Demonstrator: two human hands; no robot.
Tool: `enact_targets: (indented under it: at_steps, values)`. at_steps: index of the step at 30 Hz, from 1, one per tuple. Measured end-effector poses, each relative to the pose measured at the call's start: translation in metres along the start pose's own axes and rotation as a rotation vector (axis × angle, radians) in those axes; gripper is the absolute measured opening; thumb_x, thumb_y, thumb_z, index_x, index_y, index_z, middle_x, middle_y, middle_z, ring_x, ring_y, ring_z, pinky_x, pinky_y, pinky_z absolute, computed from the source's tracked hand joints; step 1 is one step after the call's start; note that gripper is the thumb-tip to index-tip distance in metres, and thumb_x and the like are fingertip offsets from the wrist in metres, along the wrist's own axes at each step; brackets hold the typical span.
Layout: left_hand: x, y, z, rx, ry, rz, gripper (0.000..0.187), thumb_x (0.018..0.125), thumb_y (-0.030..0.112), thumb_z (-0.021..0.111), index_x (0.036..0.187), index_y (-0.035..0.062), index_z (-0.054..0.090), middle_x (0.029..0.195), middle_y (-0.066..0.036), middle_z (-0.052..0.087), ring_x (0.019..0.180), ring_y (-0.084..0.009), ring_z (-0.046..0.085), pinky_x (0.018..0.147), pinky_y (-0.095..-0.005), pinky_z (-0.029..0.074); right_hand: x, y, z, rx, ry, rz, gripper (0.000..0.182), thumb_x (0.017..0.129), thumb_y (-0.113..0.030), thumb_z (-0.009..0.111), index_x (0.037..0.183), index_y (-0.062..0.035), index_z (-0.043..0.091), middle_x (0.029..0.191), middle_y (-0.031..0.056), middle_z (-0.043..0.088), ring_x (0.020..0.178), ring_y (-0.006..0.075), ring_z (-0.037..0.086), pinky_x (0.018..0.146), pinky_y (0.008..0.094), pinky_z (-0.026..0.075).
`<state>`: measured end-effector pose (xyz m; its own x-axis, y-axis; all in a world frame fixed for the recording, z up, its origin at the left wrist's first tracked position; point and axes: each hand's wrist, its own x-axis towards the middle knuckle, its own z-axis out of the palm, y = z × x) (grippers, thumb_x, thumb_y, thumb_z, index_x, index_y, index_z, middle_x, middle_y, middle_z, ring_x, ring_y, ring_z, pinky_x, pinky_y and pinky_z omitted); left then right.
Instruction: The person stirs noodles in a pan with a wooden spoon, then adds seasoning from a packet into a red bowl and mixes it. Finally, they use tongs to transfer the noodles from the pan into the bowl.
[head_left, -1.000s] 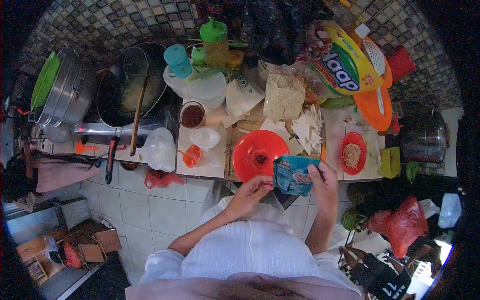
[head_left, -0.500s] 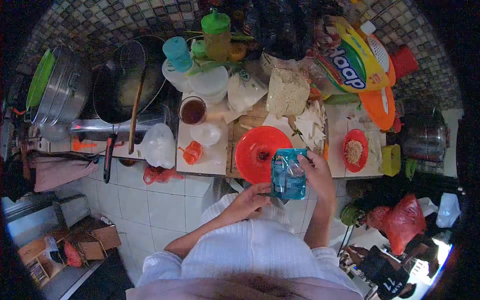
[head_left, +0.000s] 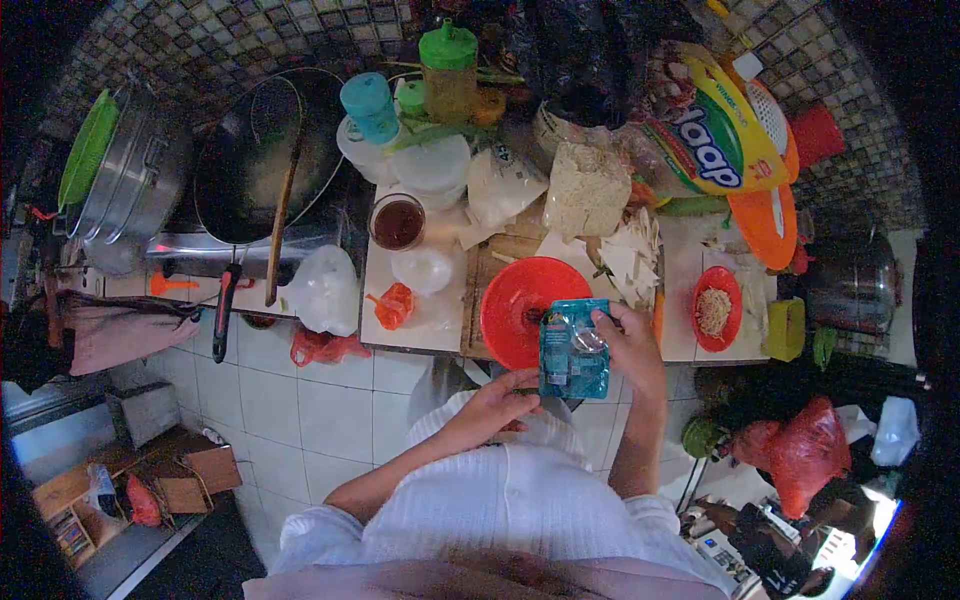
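Holding one teal packet (head_left: 573, 348) by its upper right corner, our right hand (head_left: 634, 345) is clamped on it just nearer to us than the large red bowl (head_left: 498, 305) and to its right. Our left hand (head_left: 486, 412) is apart from the right, on the near side of that bowl, palm partly turned up, with its fingertips at the packet's lower left edge; we cannot tell whether they grip it. The packet stands upright between our two hands and hides the bowl's near right rim from us.

Under the large red bowl we see one wooden board (head_left: 483, 266). To the bowl's left lie one small orange bag (head_left: 395, 306) and one knotted clear bag (head_left: 422, 269), with one glass of dark liquid (head_left: 398, 222) farther back. Behind the bowl we have one open bag of pale contents (head_left: 588, 190), and to its back right several white sheets (head_left: 630, 258), too overlapped for us to count. Well to its right sits one smaller red bowl (head_left: 736, 305) of pale shreds, making two red bowls in all. Behind and right of the large bowl we find one yellow and green pouch (head_left: 725, 125); far to its left, one dark wok (head_left: 225, 185) with one long wooden handle (head_left: 284, 215) across it.
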<state>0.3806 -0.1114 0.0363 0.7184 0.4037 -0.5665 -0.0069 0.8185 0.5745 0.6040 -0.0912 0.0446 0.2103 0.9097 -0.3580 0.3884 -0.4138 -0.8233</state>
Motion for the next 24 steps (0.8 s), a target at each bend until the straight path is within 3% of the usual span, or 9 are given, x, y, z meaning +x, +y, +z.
enact_targets:
  at_steps: [1, 11, 13, 20, 22, 24]
  values:
    - [0.000, -0.001, -0.001, 0.002, -0.006, 0.000, 0.054, 0.083, 0.025, 0.053, 0.128, 0.0070, 0.030, 0.122, -0.005, 0.040, 0.096, -0.0124, 0.048, 0.073, -0.0258, 0.043, 0.000, -0.001, -0.001, -0.052, 0.001, 0.013, 0.021, 0.083, -0.019, 0.050, 0.076, 0.0010, 0.052, 0.064, 0.0064, 0.054, 0.059, 0.0126, 0.052, 0.055, 0.0272, 0.041]
    - [-0.004, 0.008, 0.002, 0.009, -0.012, -0.047, 0.057, 0.082, 0.028, 0.055, 0.129, 0.0094, 0.028, 0.125, -0.002, 0.038, 0.096, -0.0111, 0.048, 0.073, -0.0257, 0.043, 0.001, -0.006, -0.001, 0.060, -0.035, 0.072, 0.020, 0.081, -0.018, 0.052, 0.085, 0.0006, 0.056, 0.070, 0.0102, 0.057, 0.067, 0.0169, 0.057, 0.061, 0.0295, 0.044]
    - [-0.003, 0.006, 0.000, -0.019, -0.004, -0.045, 0.056, 0.082, 0.028, 0.055, 0.129, 0.0097, 0.030, 0.124, -0.001, 0.038, 0.094, -0.0109, 0.048, 0.073, -0.0254, 0.043, 0.002, -0.002, 0.000, -0.078, 0.025, -0.051, 0.016, 0.083, -0.018, 0.051, 0.079, -0.0030, 0.055, 0.061, -0.0020, 0.052, 0.052, 0.0043, 0.044, 0.042, 0.0208, 0.033]
    - [-0.005, 0.006, -0.001, -0.028, -0.007, -0.014, 0.057, 0.082, 0.027, 0.054, 0.129, 0.0084, 0.028, 0.120, -0.002, 0.039, 0.094, -0.0107, 0.048, 0.069, -0.0243, 0.044, 0.014, 0.021, 0.005, -0.229, 0.048, -0.159, 0.017, 0.082, -0.017, 0.051, 0.078, -0.0006, 0.055, 0.062, 0.0007, 0.053, 0.054, 0.0072, 0.048, 0.048, 0.0234, 0.038]
    - [-0.005, 0.005, -0.002, -0.036, 0.002, -0.024, 0.056, 0.082, 0.026, 0.053, 0.129, 0.0079, 0.027, 0.121, -0.002, 0.039, 0.093, -0.0115, 0.049, 0.069, -0.0245, 0.044, 0.015, 0.020, 0.007, -0.146, 0.007, -0.049, 0.022, 0.079, -0.020, 0.053, 0.080, 0.0023, 0.056, 0.072, 0.0163, 0.059, 0.066, 0.0257, 0.058, 0.061, 0.0348, 0.043]
    - [-0.005, 0.008, -0.002, -0.018, 0.009, -0.034, 0.055, 0.083, 0.025, 0.053, 0.129, 0.0076, 0.027, 0.122, -0.003, 0.038, 0.093, -0.0115, 0.049, 0.068, -0.0241, 0.045, 0.013, 0.008, 0.007, -0.146, 0.003, -0.035, 0.022, 0.078, -0.019, 0.053, 0.079, 0.0022, 0.056, 0.071, 0.0163, 0.059, 0.065, 0.0256, 0.058, 0.061, 0.0352, 0.042]
